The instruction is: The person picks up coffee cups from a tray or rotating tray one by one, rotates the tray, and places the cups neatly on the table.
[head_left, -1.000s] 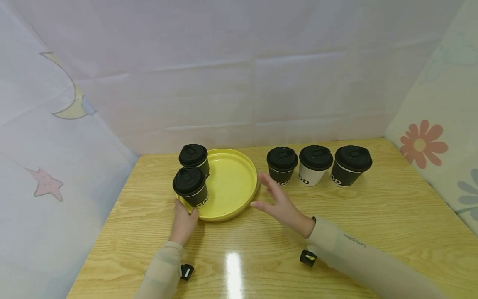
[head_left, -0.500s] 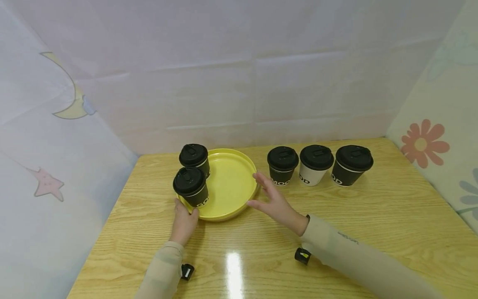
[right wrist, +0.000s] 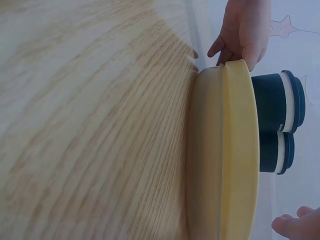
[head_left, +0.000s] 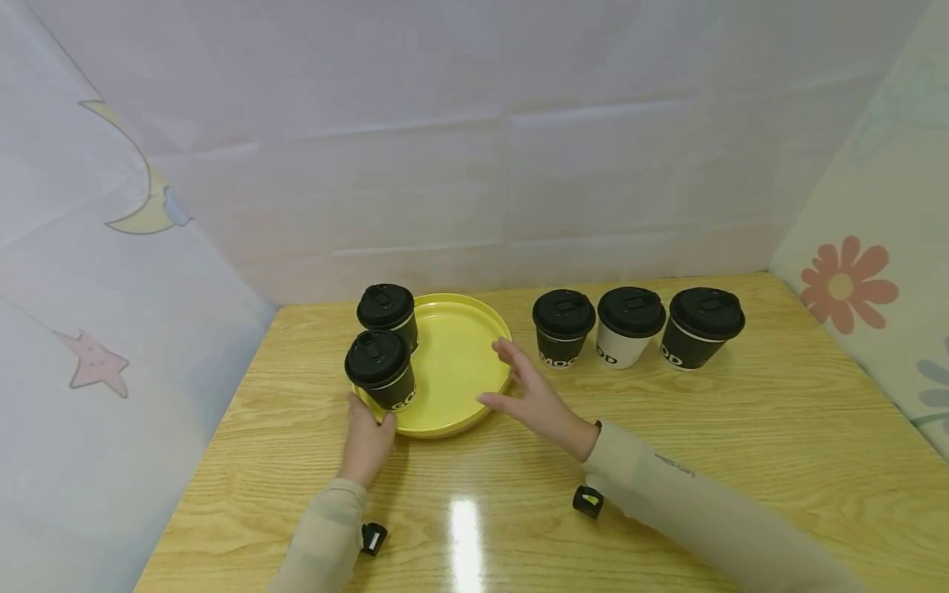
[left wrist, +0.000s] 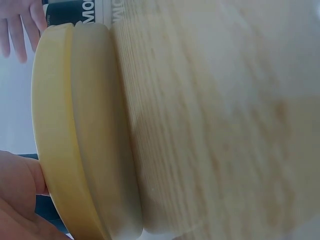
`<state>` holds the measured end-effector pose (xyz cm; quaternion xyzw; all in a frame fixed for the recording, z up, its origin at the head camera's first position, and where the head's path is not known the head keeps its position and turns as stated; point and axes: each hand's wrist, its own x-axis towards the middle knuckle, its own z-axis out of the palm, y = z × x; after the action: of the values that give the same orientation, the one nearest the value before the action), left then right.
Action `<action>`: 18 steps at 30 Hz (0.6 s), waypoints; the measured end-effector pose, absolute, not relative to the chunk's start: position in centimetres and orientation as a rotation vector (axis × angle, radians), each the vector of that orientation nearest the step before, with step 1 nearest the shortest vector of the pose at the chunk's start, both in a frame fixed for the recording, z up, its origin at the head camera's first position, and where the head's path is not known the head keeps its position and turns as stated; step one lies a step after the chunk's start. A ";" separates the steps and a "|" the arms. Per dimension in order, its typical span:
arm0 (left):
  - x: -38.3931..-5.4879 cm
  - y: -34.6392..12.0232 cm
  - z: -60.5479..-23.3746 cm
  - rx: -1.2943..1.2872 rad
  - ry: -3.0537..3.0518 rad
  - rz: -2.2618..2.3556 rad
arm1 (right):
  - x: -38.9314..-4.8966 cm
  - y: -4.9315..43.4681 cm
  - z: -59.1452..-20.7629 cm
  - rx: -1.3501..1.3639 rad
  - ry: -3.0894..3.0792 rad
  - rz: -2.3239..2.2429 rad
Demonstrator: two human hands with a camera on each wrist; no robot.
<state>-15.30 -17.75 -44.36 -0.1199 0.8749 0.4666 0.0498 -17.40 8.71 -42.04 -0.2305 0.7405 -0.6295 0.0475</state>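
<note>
A round yellow tray point(head_left: 461, 362) with a raised rim lies on the wooden table. Two black lidded coffee cups stand upright on its left side, the front cup point(head_left: 381, 371) partly covering the rear cup point(head_left: 387, 310). My left hand point(head_left: 367, 441) grips the tray's rim at the front left, just below the front cup; the right wrist view shows its fingers point(right wrist: 227, 37) around the edge. At the tray's right side, my right hand point(head_left: 541, 408) has thumb and fingers spread apart, holding nothing. Its fingertips overlap the tray's right rim in the head view.
To the right of the tray stands a row of three lidded cups: a black cup point(head_left: 562, 329), a white cup point(head_left: 626, 329) and another black cup point(head_left: 699, 329). Patterned cloth walls point(head_left: 504, 165) close in the table point(head_left: 667, 461) at the back and sides.
My right hand has moved left, from beside the nearest cup of the row to over the tray's right rim. My left hand and the tray have stayed in place.
</note>
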 end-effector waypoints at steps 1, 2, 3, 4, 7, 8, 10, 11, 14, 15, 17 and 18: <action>-15.3 -17.8 -44.3 -0.365 2.665 1.420 | -17.5 8.6 -42.1 -0.704 2.254 -1.920; -15.3 -17.8 -44.3 -0.365 2.663 1.416 | -17.5 8.6 -42.1 -0.708 2.248 -1.921; -15.4 -17.8 -44.3 -0.363 2.652 1.404 | -17.6 8.5 -42.2 -0.712 2.243 -1.919; -15.4 -17.8 -44.3 -0.362 2.650 1.405 | -17.6 8.5 -42.2 -0.713 2.237 -1.918; -15.4 -17.9 -44.4 -0.367 2.643 1.413 | -17.8 8.3 -42.4 -0.713 2.228 -1.913; -15.4 -17.9 -44.4 -0.367 2.642 1.416 | -17.9 8.2 -42.4 -0.717 2.228 -1.912; -15.4 -17.9 -44.4 -0.365 2.643 1.418 | -18.0 8.0 -42.4 -0.717 2.230 -1.908; -15.4 -17.9 -44.3 -0.363 2.645 1.415 | -18.0 8.0 -42.4 -0.720 2.235 -1.906; -15.4 -17.9 -44.3 -0.360 2.653 1.411 | -18.1 7.8 -42.5 -0.704 2.228 -1.903; -15.4 -17.9 -44.3 -0.358 2.657 1.407 | -18.2 7.7 -42.5 -0.698 2.228 -1.901; -15.3 -17.9 -44.3 -0.354 2.663 1.403 | -18.2 7.6 -42.6 -0.698 2.231 -1.899; -15.3 -17.8 -44.3 -0.356 2.666 1.403 | -18.3 7.5 -42.6 -0.697 2.232 -1.897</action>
<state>-15.29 -17.84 -44.26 -0.1171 0.8775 0.4618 0.0542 -18.29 7.46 -42.58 -0.2311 0.7397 -0.6286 0.0651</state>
